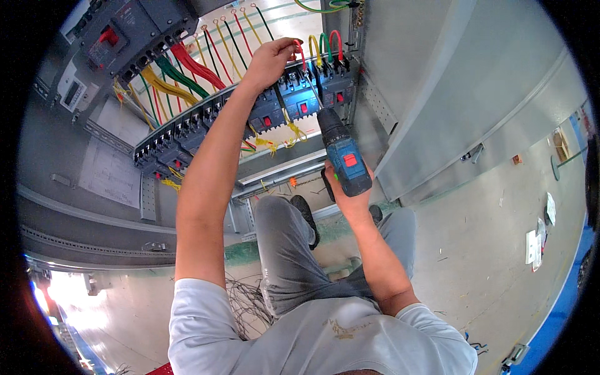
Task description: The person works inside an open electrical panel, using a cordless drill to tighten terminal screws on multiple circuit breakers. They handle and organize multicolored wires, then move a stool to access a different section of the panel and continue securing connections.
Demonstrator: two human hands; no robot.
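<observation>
My right hand (351,201) is wrapped around the grip of a blue and black cordless drill (342,150). A long thin bit (314,87) runs from its chuck to the upper terminals of a circuit breaker (305,106), where a light spot falls. Beside that tip, my left hand (272,62) has its fingers pinched at a short red wire (302,55) that bends down into the terminal. Yellow, green and red wire loops (325,50) stand on the neighbouring breaker to the right. More breakers with red switches (267,120) fill the row to the left.
A large breaker (125,31) with thick yellow, green and red cables (181,78) sits at upper left. Thin wires with ring ends (240,31) rise behind the row. The grey cabinet door (437,94) stands at right. Loose wires (247,303) lie on the floor by my leg.
</observation>
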